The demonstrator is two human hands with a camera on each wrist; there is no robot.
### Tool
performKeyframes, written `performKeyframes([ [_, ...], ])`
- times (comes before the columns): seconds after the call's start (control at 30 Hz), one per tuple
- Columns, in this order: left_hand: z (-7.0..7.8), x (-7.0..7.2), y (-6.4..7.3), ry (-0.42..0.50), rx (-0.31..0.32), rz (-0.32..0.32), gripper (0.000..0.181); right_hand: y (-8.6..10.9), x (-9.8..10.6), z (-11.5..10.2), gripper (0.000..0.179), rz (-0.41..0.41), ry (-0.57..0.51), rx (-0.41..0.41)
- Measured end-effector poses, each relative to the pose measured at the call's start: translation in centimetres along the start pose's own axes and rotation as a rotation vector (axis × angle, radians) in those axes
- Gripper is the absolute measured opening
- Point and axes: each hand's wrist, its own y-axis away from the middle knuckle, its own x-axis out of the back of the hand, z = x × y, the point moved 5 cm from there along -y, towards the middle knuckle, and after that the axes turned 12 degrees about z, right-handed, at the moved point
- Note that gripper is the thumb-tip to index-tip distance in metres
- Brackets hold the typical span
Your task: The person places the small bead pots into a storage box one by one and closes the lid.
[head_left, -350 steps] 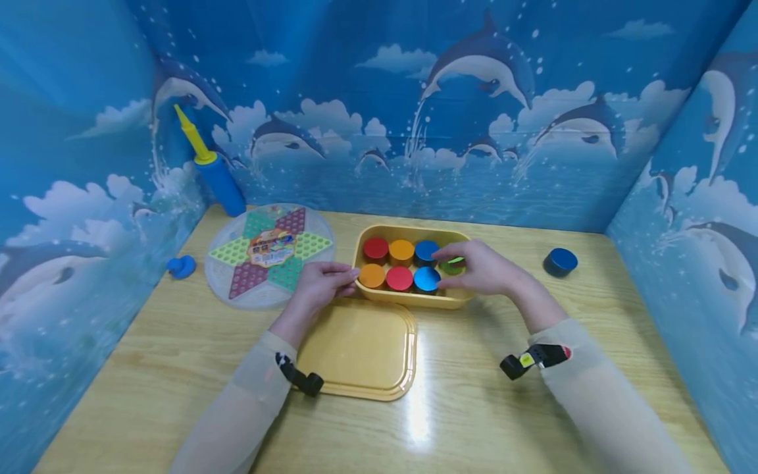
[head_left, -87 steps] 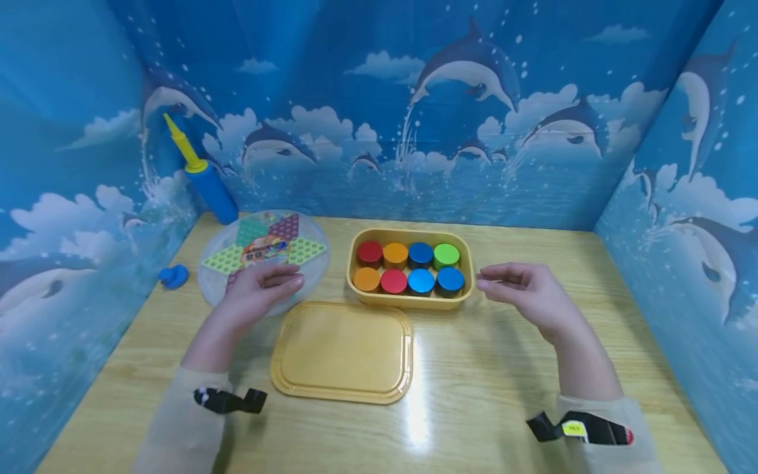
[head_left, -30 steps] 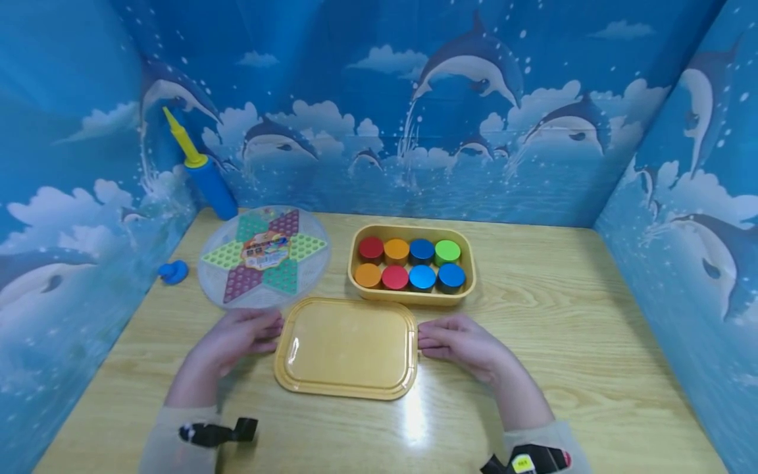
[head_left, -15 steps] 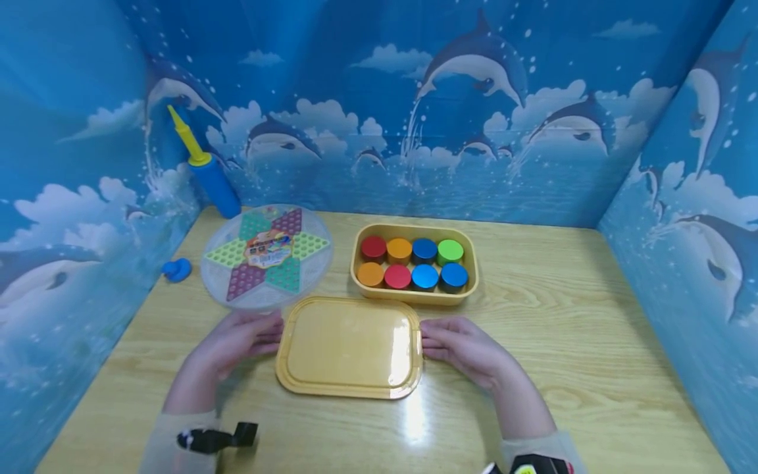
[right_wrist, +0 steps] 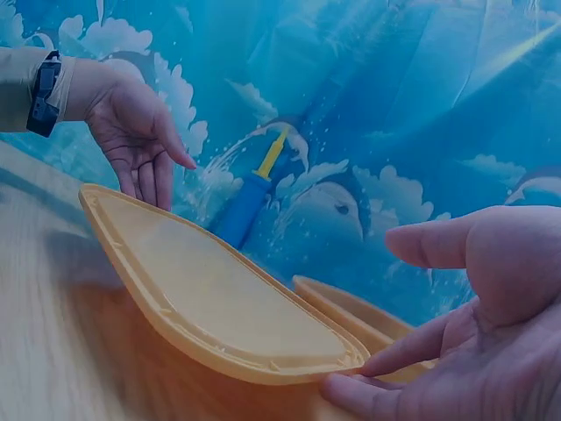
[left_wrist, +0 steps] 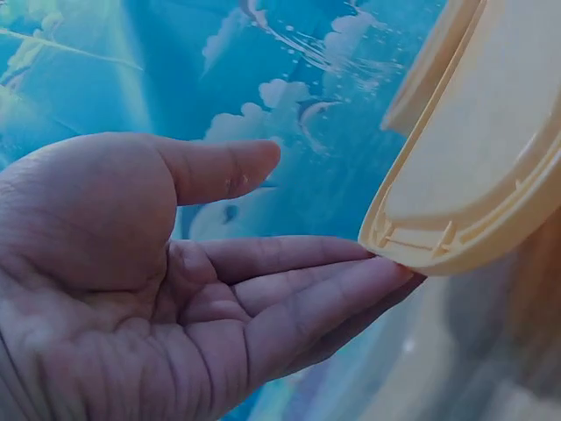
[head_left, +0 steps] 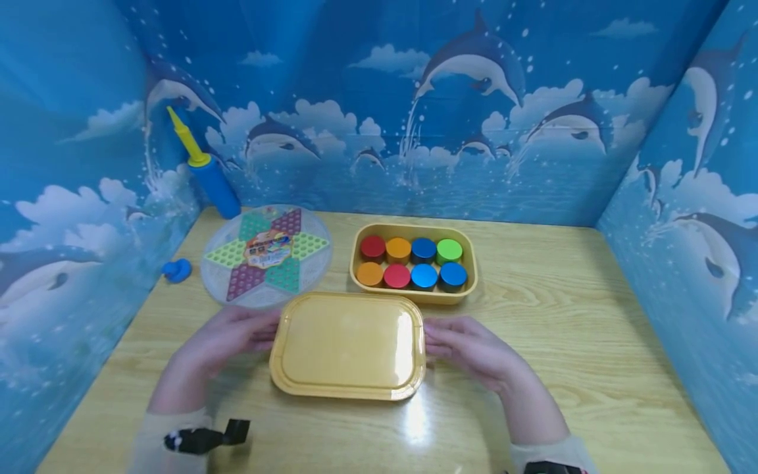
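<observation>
A yellow plastic lid (head_left: 349,345) is raised off the table between my two hands, its ribbed underside showing in both wrist views. My left hand (head_left: 227,336) supports the left edge on straight fingertips, and its thumb stands apart from the lid in the left wrist view. At the opposite edge, the extended fingers of my right hand (head_left: 470,345) touch the rim, thumb also away in the right wrist view. Just behind the lid stands a yellow rectangular box (head_left: 414,297) holding two rows of round, dark-sided pieces with red, orange, blue and green tops (head_left: 424,276).
A round translucent star-patterned game board (head_left: 266,253) lies left of the box. Behind it, a blue pump with a yellow nozzle (head_left: 213,184) leans on the dolphin backdrop (head_left: 367,99). A small blue knob-like object (head_left: 176,270) sits at the table's left edge.
The lone blue-topped piece on the right now sits in the box. Both hands have left the box for the lid's ends, and the lid has risen off the table.
</observation>
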Motion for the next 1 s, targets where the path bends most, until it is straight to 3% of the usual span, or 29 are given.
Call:
performKeyframes([
  [0.23,2.2,0.5,0.9,-0.028,-0.050,0.013,0.051,0.6,-0.1,-1.9,0.056,-0.035,0.019,0.050],
  [0.53,3.5,0.7,1.6,-0.031,-0.083,0.011,0.050,1.8,-0.1,-3.0,0.057,-0.077,-0.001,0.120],
  [0.83,5.8,0.8,2.0,-0.027,-0.193,0.025,0.048,2.8,0.8,-5.2,0.058,-0.071,-0.004,0.162],
  [1.0,7.3,0.1,1.3,-0.045,-0.210,0.059,0.052,2.5,1.5,-6.1,0.066,-0.021,0.006,0.155],
])
